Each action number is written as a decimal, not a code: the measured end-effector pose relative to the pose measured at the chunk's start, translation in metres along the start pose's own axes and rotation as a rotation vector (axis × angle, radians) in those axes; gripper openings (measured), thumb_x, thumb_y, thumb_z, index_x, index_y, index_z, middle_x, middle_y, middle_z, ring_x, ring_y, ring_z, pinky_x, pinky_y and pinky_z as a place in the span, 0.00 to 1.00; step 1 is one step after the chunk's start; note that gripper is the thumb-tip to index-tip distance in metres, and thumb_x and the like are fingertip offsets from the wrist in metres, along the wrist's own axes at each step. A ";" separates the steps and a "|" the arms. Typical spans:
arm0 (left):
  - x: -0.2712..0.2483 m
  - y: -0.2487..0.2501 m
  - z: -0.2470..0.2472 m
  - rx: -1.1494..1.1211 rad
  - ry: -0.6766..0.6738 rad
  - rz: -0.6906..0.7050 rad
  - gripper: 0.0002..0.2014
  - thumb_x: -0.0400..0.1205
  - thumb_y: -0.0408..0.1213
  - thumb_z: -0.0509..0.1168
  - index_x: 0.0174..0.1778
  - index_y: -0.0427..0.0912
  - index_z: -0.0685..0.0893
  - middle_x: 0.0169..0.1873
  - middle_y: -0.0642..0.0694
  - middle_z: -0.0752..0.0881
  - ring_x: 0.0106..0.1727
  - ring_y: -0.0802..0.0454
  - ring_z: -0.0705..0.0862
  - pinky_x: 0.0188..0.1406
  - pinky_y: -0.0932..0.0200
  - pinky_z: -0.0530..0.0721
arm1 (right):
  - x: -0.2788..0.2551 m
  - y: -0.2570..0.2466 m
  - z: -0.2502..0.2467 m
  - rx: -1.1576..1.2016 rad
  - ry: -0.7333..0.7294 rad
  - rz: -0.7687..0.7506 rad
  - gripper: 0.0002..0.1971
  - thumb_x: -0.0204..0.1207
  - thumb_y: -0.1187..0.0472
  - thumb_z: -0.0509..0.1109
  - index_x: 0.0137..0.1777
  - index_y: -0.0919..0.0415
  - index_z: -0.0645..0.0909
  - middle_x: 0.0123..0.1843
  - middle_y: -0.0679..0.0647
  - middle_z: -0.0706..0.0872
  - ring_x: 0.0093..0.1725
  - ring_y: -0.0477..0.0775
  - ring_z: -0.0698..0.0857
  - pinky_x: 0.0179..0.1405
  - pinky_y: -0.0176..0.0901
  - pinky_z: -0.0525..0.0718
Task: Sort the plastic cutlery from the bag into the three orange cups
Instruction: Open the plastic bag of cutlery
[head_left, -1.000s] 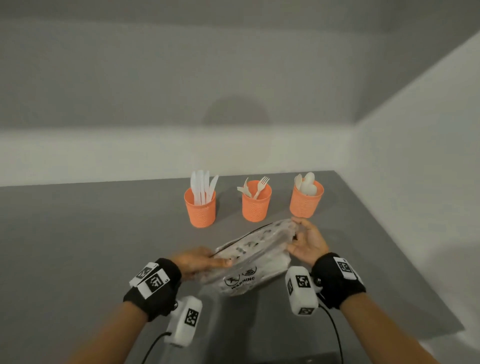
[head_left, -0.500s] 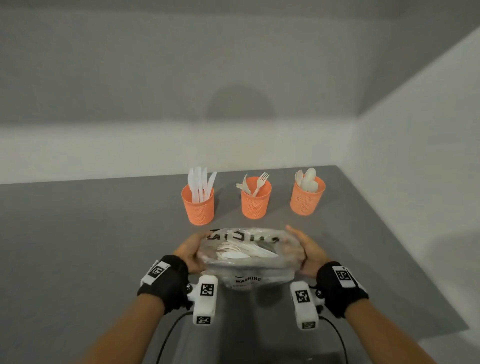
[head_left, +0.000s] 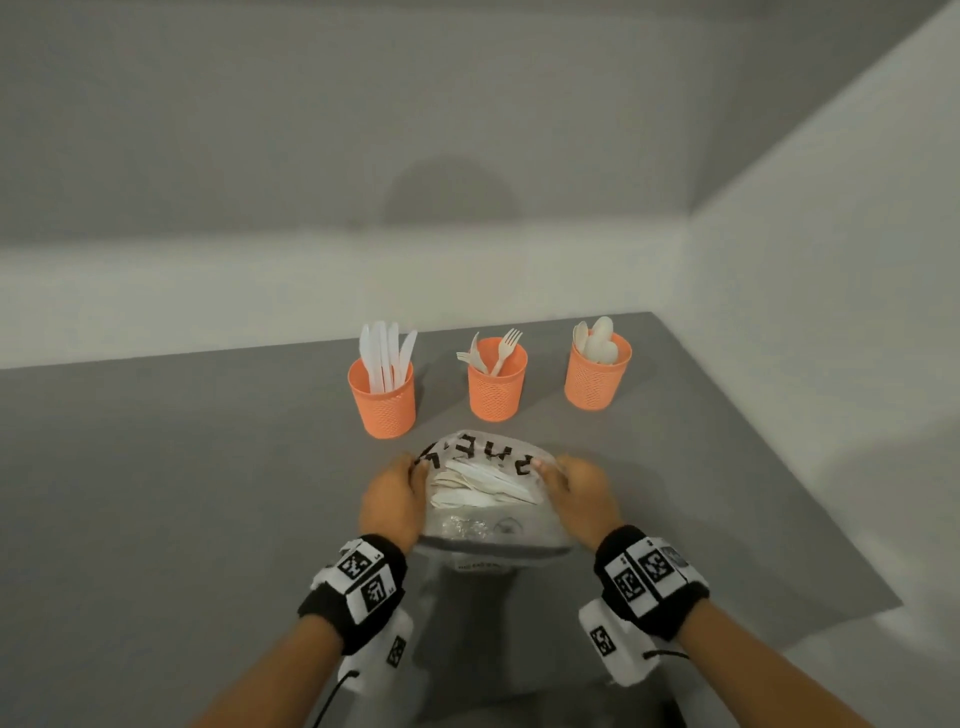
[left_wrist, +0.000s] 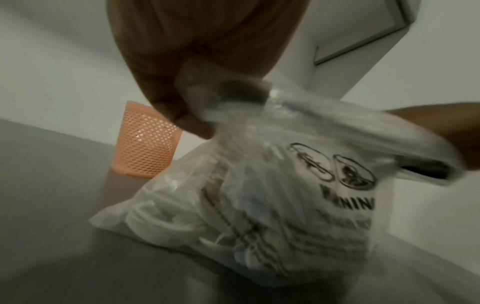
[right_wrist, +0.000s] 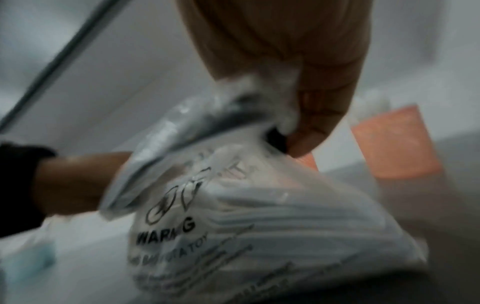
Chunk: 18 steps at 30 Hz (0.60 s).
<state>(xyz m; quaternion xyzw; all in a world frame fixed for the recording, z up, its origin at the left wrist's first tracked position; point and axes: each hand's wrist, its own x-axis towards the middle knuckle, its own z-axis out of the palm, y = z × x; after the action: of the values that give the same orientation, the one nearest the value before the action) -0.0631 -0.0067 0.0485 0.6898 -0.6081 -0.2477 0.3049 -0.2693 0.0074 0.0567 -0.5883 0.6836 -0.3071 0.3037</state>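
Note:
A clear plastic bag (head_left: 483, 525) printed with black warning text hangs above the grey table, its mouth pulled wide. White plastic cutlery (head_left: 480, 488) lies inside. My left hand (head_left: 392, 501) pinches the bag's left rim and my right hand (head_left: 579, 499) pinches the right rim. In the left wrist view the left hand (left_wrist: 192, 121) grips crumpled bag (left_wrist: 259, 205) film. In the right wrist view the right hand (right_wrist: 306, 131) grips the bag (right_wrist: 259, 226) edge. Behind stand three orange mesh cups: knives cup (head_left: 383, 400), forks cup (head_left: 496, 382), spoons cup (head_left: 597, 374).
The grey table (head_left: 156, 493) ends at a white wall behind and a white wall on the right. Its right edge (head_left: 831, 525) runs close to my right wrist. An orange cup (left_wrist: 145, 144) shows past the bag in the left wrist view.
Both hands have turned the bag from a slanted, flat hold to upright and spread its mouth open. The hands came closer to my body; the cutlery inside now shows from above.

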 end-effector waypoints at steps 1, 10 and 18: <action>0.005 0.000 -0.003 -0.057 -0.013 -0.037 0.16 0.86 0.39 0.54 0.33 0.39 0.74 0.35 0.38 0.82 0.40 0.41 0.80 0.40 0.57 0.70 | 0.003 0.000 -0.001 0.119 0.012 0.050 0.25 0.82 0.53 0.60 0.22 0.57 0.64 0.18 0.47 0.71 0.23 0.48 0.71 0.32 0.44 0.69; 0.036 0.001 -0.002 -0.283 -0.120 -0.354 0.17 0.85 0.37 0.57 0.28 0.41 0.71 0.28 0.41 0.77 0.28 0.46 0.74 0.34 0.55 0.75 | 0.024 0.007 -0.015 0.331 0.081 0.201 0.20 0.75 0.41 0.64 0.39 0.61 0.76 0.36 0.51 0.77 0.38 0.51 0.76 0.44 0.43 0.74; 0.003 0.009 -0.022 0.217 -0.072 0.294 0.08 0.79 0.42 0.65 0.48 0.41 0.84 0.52 0.45 0.74 0.54 0.51 0.73 0.54 0.60 0.72 | -0.015 0.000 -0.027 -0.320 0.126 -0.336 0.08 0.76 0.55 0.69 0.47 0.60 0.80 0.53 0.54 0.73 0.57 0.56 0.77 0.46 0.42 0.75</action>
<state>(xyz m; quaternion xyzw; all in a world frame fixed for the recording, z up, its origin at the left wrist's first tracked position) -0.0533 -0.0078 0.0699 0.6131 -0.7360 -0.1578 0.2398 -0.2885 0.0237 0.0748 -0.7140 0.6338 -0.2772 0.1081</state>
